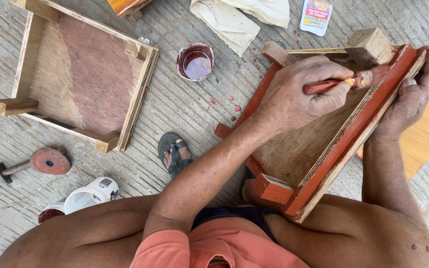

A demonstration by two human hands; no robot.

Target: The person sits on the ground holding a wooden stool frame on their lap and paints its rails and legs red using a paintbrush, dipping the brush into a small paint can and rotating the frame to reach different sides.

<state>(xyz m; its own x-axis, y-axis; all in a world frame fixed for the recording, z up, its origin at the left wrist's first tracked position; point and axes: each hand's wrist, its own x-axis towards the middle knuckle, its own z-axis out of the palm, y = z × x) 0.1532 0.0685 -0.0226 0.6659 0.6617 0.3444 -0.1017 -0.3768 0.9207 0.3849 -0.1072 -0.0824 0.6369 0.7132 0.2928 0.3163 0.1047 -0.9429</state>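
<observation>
Gripping a paintbrush (346, 82), the left hand (299, 99) lies over the painted tray (319, 149), a shallow wooden frame with red-brown rails that leans on the person's lap. The brush's wet red handle is pinched between thumb and fingers, and its bristles touch the tray's far right rail. At the top end of that same rail the right hand (415, 94) is curled around the edge, holding it, fingers over the far side. The tray's plywood bottom is bare; its corner blocks nearest the body are already red.

Just left of the tray, a sandalled foot (175, 155) rests on the grooved concrete floor (184, 109). Farther left of the tray lie an overturned white tub (93, 193) and a round red lid (49, 161) beside a hammer (6, 171). Beyond the tray's left corner stands a cup of dark red paint (195, 61), with red drips between the two. An unpainted tray (78, 74) lies farther left still. Past the painted tray's far edge are a pale cloth (239, 17) and a small packet (316, 15).
</observation>
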